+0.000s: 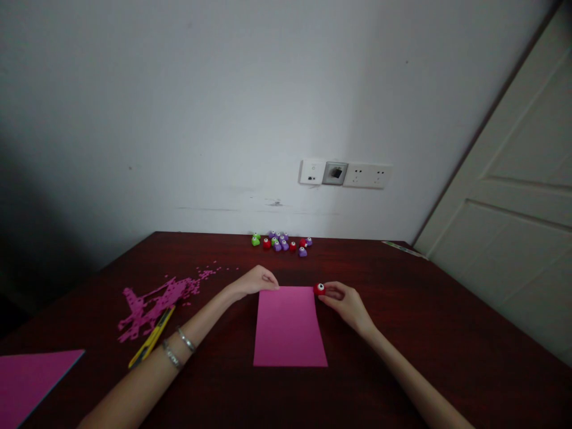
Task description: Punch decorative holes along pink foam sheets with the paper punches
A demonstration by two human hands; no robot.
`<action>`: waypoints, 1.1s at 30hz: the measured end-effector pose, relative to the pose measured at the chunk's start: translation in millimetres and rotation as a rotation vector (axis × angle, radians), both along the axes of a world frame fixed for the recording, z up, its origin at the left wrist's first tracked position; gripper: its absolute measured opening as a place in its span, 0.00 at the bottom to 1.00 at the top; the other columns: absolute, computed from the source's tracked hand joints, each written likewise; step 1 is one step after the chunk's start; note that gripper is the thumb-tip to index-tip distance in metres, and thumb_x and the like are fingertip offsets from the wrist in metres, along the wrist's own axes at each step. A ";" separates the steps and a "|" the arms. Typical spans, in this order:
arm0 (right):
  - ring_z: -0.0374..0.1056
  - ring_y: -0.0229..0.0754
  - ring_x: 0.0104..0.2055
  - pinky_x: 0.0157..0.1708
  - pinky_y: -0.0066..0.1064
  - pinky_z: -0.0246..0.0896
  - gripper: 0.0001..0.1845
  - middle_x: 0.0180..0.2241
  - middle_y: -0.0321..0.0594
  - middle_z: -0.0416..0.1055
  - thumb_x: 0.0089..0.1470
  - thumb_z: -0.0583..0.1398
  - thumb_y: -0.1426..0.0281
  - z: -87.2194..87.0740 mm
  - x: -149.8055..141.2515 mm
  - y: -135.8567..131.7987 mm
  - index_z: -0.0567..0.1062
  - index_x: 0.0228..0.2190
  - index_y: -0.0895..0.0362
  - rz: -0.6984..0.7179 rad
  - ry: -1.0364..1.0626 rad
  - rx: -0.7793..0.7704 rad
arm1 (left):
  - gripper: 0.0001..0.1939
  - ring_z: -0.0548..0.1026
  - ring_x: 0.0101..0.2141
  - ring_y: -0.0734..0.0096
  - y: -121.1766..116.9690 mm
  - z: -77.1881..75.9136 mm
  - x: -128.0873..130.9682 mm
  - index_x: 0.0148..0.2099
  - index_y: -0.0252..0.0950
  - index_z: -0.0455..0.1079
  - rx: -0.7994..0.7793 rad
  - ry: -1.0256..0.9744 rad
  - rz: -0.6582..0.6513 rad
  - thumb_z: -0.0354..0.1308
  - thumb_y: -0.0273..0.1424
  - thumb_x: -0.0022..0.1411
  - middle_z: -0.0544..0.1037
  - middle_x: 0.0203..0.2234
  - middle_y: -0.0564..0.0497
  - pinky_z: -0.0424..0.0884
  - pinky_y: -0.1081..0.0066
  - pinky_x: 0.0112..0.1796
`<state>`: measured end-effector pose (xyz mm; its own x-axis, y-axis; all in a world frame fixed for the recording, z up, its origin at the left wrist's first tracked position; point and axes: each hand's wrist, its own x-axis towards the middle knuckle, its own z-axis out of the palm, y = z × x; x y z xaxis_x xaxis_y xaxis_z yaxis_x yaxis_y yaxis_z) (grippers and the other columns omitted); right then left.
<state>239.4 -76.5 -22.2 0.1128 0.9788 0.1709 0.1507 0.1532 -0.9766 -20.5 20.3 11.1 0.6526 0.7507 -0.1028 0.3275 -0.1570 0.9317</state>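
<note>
A pink sheet of paper [290, 328] lies flat on the dark red table in front of me. My left hand [258, 280] is closed at its far left corner, the fingertips pinching the edge. Between the thumb and fingers of my right hand [346, 301] is a small red craft punch [319, 289] with a white, dark-dotted button. The punch sits at the sheet's far right corner; whether the paper is inside its slot I cannot tell.
Several green, red and purple craft punches [284, 244] stand near the wall. Left are punched pink paper scraps [154, 304], a yellow utility knife [152, 338] and more pink paper [36, 381]. A thin strip [404, 249] lies far right. Sockets [367, 176] are on the wall.
</note>
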 end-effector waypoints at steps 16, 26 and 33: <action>0.73 0.47 0.40 0.45 0.40 0.66 0.16 0.35 0.44 0.77 0.37 0.66 0.69 1.6 -0.6 -1.4 0.75 0.33 0.59 0.036 -0.017 -0.034 | 0.12 0.71 0.25 0.73 -4.5 5.2 -0.3 0.30 0.30 0.75 -0.020 -0.015 0.005 0.63 0.34 0.44 0.77 0.23 0.49 0.63 0.74 0.28; 0.72 0.46 0.40 0.45 0.37 0.66 0.16 0.37 0.42 0.75 0.38 0.67 0.64 3.0 2.7 -2.0 0.78 0.33 0.56 0.071 -0.104 0.069 | 0.12 0.71 0.25 0.73 -0.8 1.6 -2.2 0.30 0.30 0.75 -0.015 -0.019 0.005 0.63 0.34 0.44 0.77 0.23 0.49 0.63 0.74 0.29; 0.72 0.46 0.40 0.45 0.37 0.66 0.16 0.37 0.42 0.75 0.40 0.66 0.63 6.2 3.6 -3.5 0.78 0.34 0.56 0.072 -0.152 0.073 | 0.12 0.71 0.25 0.73 -2.2 3.9 -2.6 0.30 0.31 0.75 -0.021 -0.007 0.002 0.63 0.35 0.44 0.77 0.23 0.49 0.63 0.74 0.29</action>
<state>243.0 -80.1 -16.0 0.0097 0.9677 0.2519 0.2821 0.2391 -0.9291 -23.1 18.1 15.0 0.6518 0.7498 -0.1137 0.3212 -0.1372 0.9370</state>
